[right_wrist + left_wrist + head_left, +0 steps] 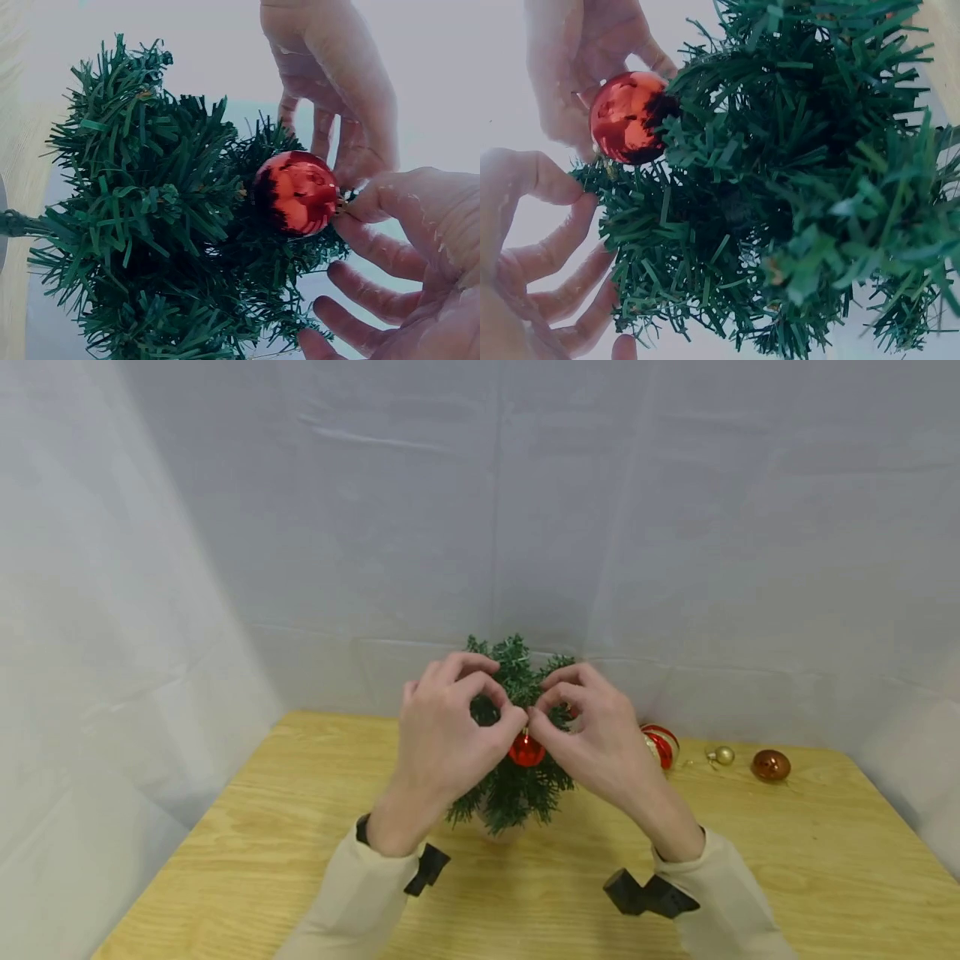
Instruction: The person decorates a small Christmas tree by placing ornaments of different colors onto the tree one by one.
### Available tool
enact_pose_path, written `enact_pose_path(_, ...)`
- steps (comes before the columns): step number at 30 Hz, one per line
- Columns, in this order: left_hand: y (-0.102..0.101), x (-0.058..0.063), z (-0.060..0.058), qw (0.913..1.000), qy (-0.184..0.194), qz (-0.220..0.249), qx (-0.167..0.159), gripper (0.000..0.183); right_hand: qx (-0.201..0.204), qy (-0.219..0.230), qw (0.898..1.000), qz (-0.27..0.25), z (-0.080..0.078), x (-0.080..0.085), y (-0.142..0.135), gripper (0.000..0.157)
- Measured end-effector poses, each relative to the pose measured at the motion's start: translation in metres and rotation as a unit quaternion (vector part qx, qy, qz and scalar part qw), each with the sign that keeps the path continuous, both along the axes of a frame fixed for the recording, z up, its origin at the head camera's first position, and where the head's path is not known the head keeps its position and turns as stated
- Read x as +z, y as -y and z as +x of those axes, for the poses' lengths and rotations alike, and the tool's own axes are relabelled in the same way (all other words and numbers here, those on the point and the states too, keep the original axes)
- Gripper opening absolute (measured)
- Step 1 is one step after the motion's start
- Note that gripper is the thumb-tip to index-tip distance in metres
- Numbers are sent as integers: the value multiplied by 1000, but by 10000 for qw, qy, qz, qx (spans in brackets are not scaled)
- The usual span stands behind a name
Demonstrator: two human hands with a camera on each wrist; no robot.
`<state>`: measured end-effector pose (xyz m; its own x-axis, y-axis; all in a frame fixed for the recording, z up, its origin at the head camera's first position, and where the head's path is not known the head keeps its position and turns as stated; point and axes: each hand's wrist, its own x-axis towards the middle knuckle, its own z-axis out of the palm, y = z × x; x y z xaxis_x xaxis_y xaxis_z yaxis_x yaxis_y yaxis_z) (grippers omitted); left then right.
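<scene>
Bauble point(527, 752) sits at near side of tree point(517, 797), right hand point(600, 731) pinching its cap point(341, 205) finger-to-thumb, left hand point(448, 722) likewise pinching adjoining branch tip point(592, 178), presumably to steady both.

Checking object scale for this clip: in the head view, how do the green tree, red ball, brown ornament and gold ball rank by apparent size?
1. Green tree
2. Red ball and brown ornament: look alike, so not ranked apart
3. Gold ball
</scene>
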<state>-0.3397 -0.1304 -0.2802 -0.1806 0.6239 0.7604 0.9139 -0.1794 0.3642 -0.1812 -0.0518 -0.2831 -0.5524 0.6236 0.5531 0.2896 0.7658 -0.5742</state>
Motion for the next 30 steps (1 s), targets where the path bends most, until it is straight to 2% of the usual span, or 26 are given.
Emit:
enact_pose_path(8, 0, 0, 1, 9996, -46, -239, 168, 14, -30, 2, 10000, 90, -3, -2, 0, 9)
enact_pose_path(15, -1, 0, 1, 9978, 288, -520, 297, 16, -213, -50, 9997, -65, -6, -2, 0, 10)
enact_pose_path(18, -1, 0, 1, 9970, 181, -654, 372, 16, -220, 70, 9997, -110, -7, -2, 0, 9)
enact_pose_path(22, -1, -2, 0, 9971, -2, -610, 461, 15, -242, 141, 9995, -117, -9, -2, -1, 9)
enact_pose_path(25, -1, -5, -1, 9979, -41, -498, 417, 14, -228, 135, 9995, -143, -8, -4, 0, 11)
enact_pose_path(30, 1, -8, -5, 9997, -56, -207, 100, 11, -69, 13, 9999, -89, -5, -6, 1, 10)
